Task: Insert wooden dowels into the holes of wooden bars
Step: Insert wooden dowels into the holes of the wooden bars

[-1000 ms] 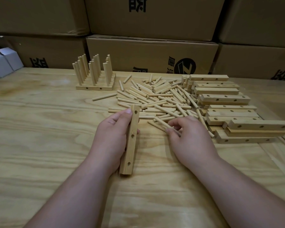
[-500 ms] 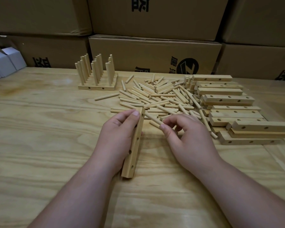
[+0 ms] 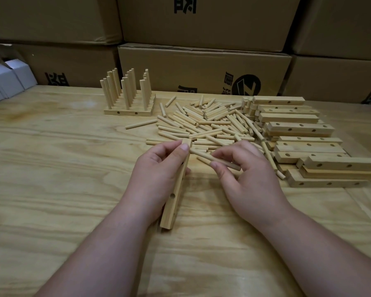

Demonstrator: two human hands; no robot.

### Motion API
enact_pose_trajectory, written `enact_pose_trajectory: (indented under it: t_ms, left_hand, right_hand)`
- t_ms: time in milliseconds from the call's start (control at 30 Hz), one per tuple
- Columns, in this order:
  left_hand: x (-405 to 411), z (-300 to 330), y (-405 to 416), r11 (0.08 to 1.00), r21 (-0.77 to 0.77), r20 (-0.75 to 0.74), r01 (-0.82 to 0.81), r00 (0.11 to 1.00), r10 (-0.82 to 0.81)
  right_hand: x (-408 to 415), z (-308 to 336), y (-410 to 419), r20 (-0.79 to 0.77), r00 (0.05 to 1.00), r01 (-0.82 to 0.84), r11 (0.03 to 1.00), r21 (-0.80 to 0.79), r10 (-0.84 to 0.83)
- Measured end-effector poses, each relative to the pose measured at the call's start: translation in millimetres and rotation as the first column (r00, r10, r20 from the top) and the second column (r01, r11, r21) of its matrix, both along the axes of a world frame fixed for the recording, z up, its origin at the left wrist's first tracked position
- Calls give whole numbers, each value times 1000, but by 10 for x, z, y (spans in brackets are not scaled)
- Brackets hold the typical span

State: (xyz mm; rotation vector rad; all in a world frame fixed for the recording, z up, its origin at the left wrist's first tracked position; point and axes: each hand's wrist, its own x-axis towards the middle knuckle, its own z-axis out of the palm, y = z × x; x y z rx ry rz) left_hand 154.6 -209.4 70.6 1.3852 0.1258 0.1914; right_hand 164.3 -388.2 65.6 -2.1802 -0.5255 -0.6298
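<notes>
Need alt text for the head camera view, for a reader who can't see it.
A left hand grips a drilled wooden bar on a plywood table while the right hand pinches a dowel. Behind lie loose dowels, stacked bars and finished bars.

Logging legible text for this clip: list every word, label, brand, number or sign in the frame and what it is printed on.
No text can be quoted reliably.
Black characters on the cardboard boxes: cut off or too unclear to read.
Round black logo on the middle box: perhaps a slanted "Z", uncertain.
White boxes, wooden bars and dowels: no print visible.
</notes>
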Motion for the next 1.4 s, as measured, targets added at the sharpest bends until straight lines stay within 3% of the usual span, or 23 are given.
enact_pose_trajectory:
  t_ms: [200, 667, 1067, 1400]
  left_hand:
    - [-42, 40, 1, 995, 99, -9, -16, 1000, 17]
    - [-86, 118, 11, 997, -68, -32, 45, 998, -47]
    - [-84, 102, -1, 993, -51, -39, 110, 993, -112]
    - [-115, 125, 12, 990, -7, -11, 140, 990, -140]
  right_hand:
    - [-8, -3, 0, -11, 1000, -16, 999, 29, 17]
    - [-41, 15, 36, -24, 997, -69, 997, 29, 70]
    - [-70, 29, 45, 58, 998, -17, 1000, 17, 16]
    - [-93, 44, 34, -41, 998, -50, 992, 117, 55]
